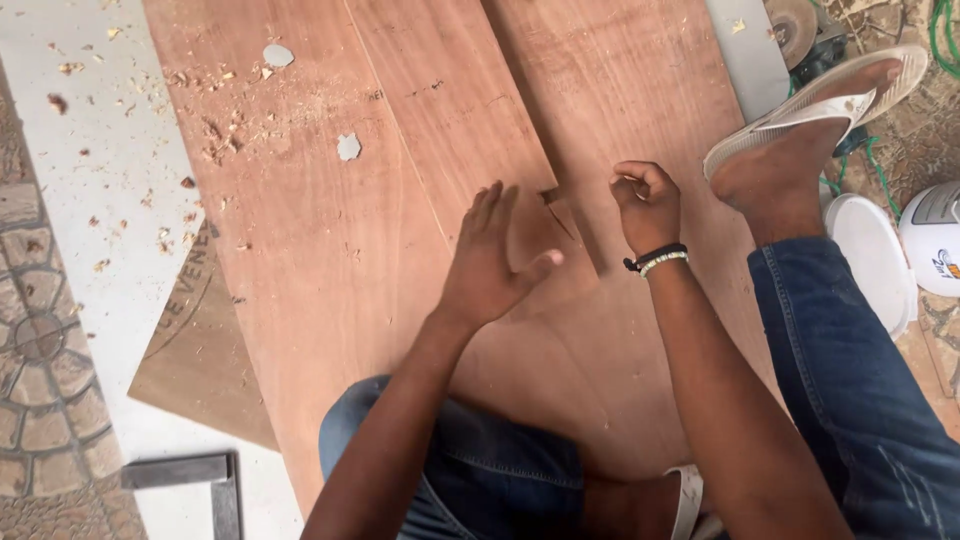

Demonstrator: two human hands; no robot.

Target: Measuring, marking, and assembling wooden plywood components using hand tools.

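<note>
A narrow wooden board (440, 110) is being pressed flat near its lower end by the left hand (487, 262), whose fingers are spread and released, grasping nothing. The board is lying on a wider plywood sheet (300, 250), slanting from the top of the view down toward the middle. Just beside the board's lower corner, the right hand (645, 205) is being held with its fingers curled in; whether anything thin is being pinched there cannot be told. A black and pale beaded bracelet (655, 259) is being worn on the right wrist. Wood chips (215, 140) are lying scattered over the sheet's upper left part. A foot in a pale sandal (810, 115) is being rested on the sheet's right edge. A metal square (195, 480) is lying on the floor at lower left.
</note>
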